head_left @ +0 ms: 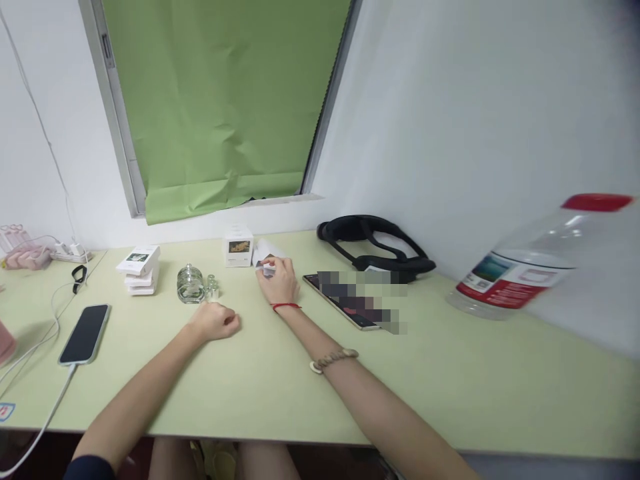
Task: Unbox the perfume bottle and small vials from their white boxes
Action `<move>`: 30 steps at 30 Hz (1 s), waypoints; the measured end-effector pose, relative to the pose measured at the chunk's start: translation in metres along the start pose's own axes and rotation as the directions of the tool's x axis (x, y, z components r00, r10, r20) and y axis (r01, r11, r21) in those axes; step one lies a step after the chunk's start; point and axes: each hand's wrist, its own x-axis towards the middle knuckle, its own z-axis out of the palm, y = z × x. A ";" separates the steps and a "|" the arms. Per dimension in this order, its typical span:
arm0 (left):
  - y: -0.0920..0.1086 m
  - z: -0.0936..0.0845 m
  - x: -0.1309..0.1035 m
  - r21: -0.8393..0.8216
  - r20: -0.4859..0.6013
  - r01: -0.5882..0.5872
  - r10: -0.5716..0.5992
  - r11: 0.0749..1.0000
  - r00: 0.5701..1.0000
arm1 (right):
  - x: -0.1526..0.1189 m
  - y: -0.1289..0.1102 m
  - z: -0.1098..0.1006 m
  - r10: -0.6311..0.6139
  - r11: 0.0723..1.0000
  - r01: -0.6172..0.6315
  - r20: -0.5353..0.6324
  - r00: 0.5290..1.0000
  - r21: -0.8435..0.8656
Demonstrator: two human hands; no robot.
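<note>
My left hand (215, 321) rests on the green table, its fingers curled closed; whether anything is inside cannot be seen. Just behind it stand a clear glass jar (191, 285) and small glass vials (211, 287). My right hand (279, 280), with a red string at the wrist, has its fingertips pinched at a small white item that is too small to make out. Beyond that hand, a white paper or card (263, 251) lies beside an upright white box (239, 248) with a picture on it.
White boxes (139, 269) are stacked at left, near a charging phone (85, 333). Right of my right hand lie a tablet or large phone (345, 300) and a black headset (375, 247). A red-capped bottle (520, 267) stands far right. The wall bounds the table's back.
</note>
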 end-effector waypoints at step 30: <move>0.017 -0.005 -0.009 -0.004 0.132 0.091 -0.090 0.996 0.987 | 0.012 -0.025 0.066 -0.404 0.846 0.441 0.181 0.897 -0.299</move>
